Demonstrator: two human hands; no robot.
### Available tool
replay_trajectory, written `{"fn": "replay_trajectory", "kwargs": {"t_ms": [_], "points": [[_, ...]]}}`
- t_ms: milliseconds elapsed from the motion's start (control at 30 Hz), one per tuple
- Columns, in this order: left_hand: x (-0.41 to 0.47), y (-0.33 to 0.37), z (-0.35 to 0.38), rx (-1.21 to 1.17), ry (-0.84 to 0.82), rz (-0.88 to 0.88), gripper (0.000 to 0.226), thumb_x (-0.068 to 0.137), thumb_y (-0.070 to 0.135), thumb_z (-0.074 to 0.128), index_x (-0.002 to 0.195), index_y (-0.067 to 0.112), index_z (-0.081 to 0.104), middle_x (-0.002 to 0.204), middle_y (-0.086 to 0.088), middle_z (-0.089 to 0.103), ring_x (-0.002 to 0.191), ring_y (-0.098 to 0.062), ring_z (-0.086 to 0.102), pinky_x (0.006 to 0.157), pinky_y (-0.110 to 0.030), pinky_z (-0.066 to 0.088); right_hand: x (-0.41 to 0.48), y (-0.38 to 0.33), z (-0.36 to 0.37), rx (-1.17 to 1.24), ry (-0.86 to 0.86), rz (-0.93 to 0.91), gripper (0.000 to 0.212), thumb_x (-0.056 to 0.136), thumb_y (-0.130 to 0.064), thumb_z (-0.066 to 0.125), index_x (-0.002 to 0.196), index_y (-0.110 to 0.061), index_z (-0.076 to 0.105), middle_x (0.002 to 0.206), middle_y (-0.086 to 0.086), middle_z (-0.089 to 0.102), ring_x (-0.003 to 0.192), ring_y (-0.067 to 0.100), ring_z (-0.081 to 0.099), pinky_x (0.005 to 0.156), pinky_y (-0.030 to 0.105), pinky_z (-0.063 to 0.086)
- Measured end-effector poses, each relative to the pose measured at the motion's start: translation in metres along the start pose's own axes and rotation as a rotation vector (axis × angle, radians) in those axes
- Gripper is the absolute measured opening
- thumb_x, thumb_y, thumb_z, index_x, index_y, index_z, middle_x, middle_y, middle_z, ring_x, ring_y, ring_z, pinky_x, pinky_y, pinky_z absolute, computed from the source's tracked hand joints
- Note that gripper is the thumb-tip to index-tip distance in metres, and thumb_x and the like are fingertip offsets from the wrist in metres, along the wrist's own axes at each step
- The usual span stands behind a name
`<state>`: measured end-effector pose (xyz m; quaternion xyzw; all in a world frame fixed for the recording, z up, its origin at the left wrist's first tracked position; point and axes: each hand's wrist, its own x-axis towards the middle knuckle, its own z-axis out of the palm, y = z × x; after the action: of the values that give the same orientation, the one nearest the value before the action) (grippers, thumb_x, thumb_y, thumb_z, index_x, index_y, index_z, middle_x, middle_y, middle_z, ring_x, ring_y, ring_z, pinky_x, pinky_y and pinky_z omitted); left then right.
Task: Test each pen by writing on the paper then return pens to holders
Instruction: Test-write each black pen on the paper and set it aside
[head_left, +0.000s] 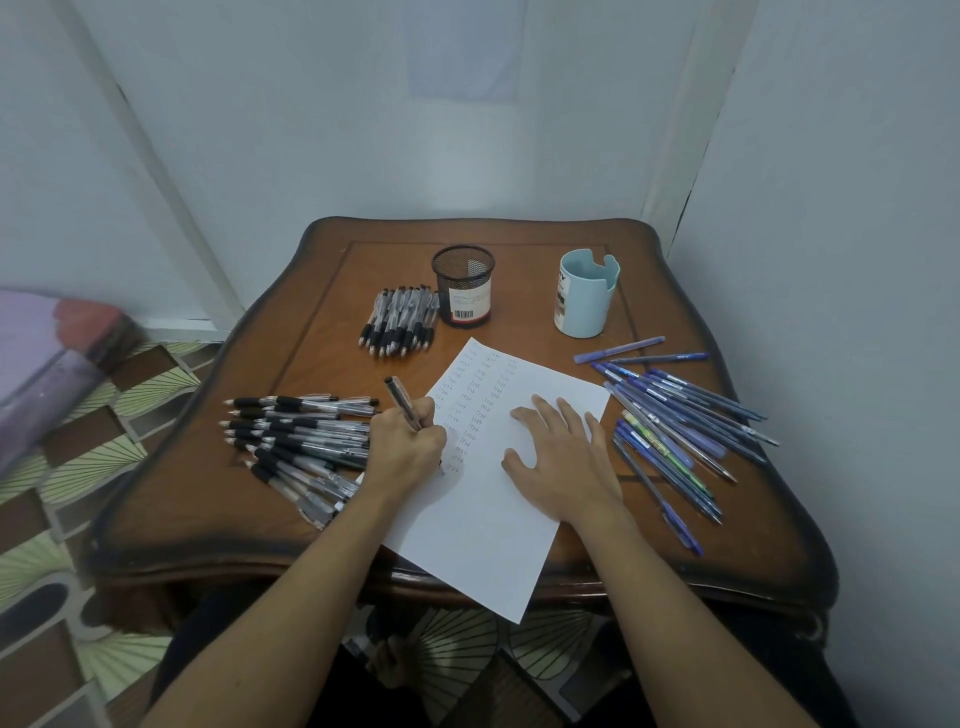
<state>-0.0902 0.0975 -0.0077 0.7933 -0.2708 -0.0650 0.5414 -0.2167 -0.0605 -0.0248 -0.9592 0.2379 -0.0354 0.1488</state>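
**Testing well under way, nothing back in the holders yet**

The near half of the paper (488, 545) is blank and overhangs the front edge of the table (208, 519). Its far half carries several columns of small handwritten words, so I judge that a good many pens have been tried. To the left of the sheet lies a large heap of black pens (296, 436), and to the right a fan of blue pens (675, 421). Farther back, a smaller bundle of black pens (400, 322) lies just beside the black mesh holder (464, 291). Which heap is tested and which is waiting cannot be told. No pen stands in the mesh holder or in the light-blue holder (587, 299) at the far right. The whole return step therefore looks undone, and the writing itself seems roughly midway.

The left hand (408, 457) is curled round a dark pen (402, 402). It grasps the pen low on the barrel, with the tip down at the left column of words and the cap end tilted up and away. The right hand (563, 462) lies flat, fingers spread and straight, pressing the middle of the sheet to steady it and holding nothing
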Motion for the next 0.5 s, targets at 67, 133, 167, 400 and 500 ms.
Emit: {"fn": "replay_trajectory", "kwargs": {"t_ms": [67, 133, 167, 400, 500], "points": [[-0.0001, -0.0006, 0.0001, 0.016, 0.011, 0.004, 0.049, 0.069, -0.016, 0.048, 0.051, 0.023, 0.026, 0.047, 0.010, 0.024, 0.051, -0.007, 0.023, 0.052, -0.030, 0.020, -0.0003, -0.0001, 0.0002, 0.000, 0.002, -0.001, 0.070, 0.085, -0.066, 0.025, 0.149, -0.040, 0.030, 0.166, -0.008, 0.014, 0.154, 0.020, 0.007, 0.121, 0.051, -0.002], [0.0002, -0.0002, -0.0001, 0.004, 0.008, 0.004, 0.051, 0.069, -0.019, 0.047, 0.050, 0.023, 0.026, 0.048, 0.009, 0.024, 0.051, -0.008, 0.025, 0.051, -0.031, 0.021, -0.0005, -0.0001, -0.0001, -0.003, 0.001, 0.000, 0.070, 0.085, -0.066, 0.024, 0.149, -0.040, 0.030, 0.166, -0.008, 0.013, 0.154, 0.020, 0.007, 0.121, 0.051, -0.002], [0.0002, 0.0003, 0.0001, -0.001, -0.004, 0.007, 0.050, 0.069, -0.018, 0.047, 0.050, 0.022, 0.025, 0.049, 0.009, 0.023, 0.051, -0.008, 0.025, 0.050, -0.031, 0.022, -0.0001, -0.0002, -0.0004, -0.005, 0.000, 0.001, 0.070, 0.084, -0.067, 0.024, 0.149, -0.040, 0.029, 0.166, -0.008, 0.013, 0.154, 0.020, 0.007, 0.121, 0.051, -0.002], [-0.0020, -0.0010, 0.0008, -0.009, -0.046, 0.051, 0.031, 0.065, -0.003, 0.044, 0.053, 0.019, 0.025, 0.051, 0.009, 0.022, 0.052, -0.008, 0.022, 0.048, -0.021, 0.020, -0.0006, 0.0008, 0.0013, 0.006, 0.009, -0.006, 0.070, 0.085, -0.066, 0.025, 0.149, -0.039, 0.030, 0.166, -0.008, 0.014, 0.154, 0.020, 0.007, 0.121, 0.051, -0.002], [-0.0016, -0.0013, 0.0008, -0.015, -0.057, 0.056, 0.029, 0.063, 0.000, 0.043, 0.051, 0.020, 0.026, 0.051, 0.009, 0.022, 0.053, -0.009, 0.022, 0.049, -0.024, 0.019, -0.0001, 0.0009, 0.0016, -0.008, 0.005, -0.002, 0.069, 0.085, -0.066, 0.024, 0.149, -0.040, 0.029, 0.166, -0.009, 0.013, 0.154, 0.020, 0.007, 0.121, 0.051, -0.003]]}}
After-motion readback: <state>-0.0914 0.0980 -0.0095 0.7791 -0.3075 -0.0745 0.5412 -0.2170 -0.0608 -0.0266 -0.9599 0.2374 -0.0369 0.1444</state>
